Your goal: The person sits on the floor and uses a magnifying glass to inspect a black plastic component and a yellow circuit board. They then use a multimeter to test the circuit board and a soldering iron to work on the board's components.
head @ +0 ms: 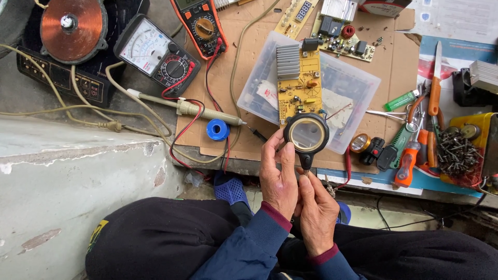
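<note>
Magnifier (306, 134) pinched by its short black handle in right hand (317, 211), steadied by curled left hand (278, 179), lens over near end of yellow circuit board (299, 85), long axis running away across clear plastic box (346, 85) with white, red-printed label.

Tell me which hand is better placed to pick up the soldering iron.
Left, probably. The left hand is on the side of the soldering iron, while the right hand grips the magnifier handle over the yellow circuit board.

The circuit board (299, 83) lies on the plastic tray (358, 83), meters (155, 52) to its left.
</note>
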